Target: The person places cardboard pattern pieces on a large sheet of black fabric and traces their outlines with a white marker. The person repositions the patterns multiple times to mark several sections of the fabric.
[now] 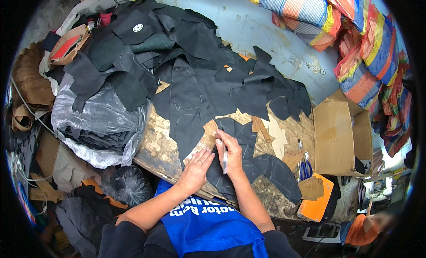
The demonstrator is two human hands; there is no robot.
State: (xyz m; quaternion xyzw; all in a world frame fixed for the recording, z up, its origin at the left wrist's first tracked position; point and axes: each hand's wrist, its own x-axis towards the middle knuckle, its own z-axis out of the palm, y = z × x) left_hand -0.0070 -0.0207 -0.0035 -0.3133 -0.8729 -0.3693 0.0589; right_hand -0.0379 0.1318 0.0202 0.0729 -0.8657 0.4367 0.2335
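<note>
My left hand (194, 173) lies with its fingers stretched out, pressing on a brown cardboard template (207, 134). That template rests on black leather (188, 120) spread over the worktable. Pinched in my right hand (231, 155) is a slim pen (225, 164) with a pale barrel, held close to the template's right edge. Its tip is hidden by my fingers. Pale outlines show on the leather around both hands, including on a curved piece (275, 173) to the right.
Scissors (305, 168), an orange box (317, 198) and a cardboard carton (333, 136) stand to the right. Pale template pieces (277, 138) lie nearby. At left sits a clear plastic bag (93, 111) of black pieces. Heaped leather (146, 45) covers the far side; another person (361, 229) is lower right.
</note>
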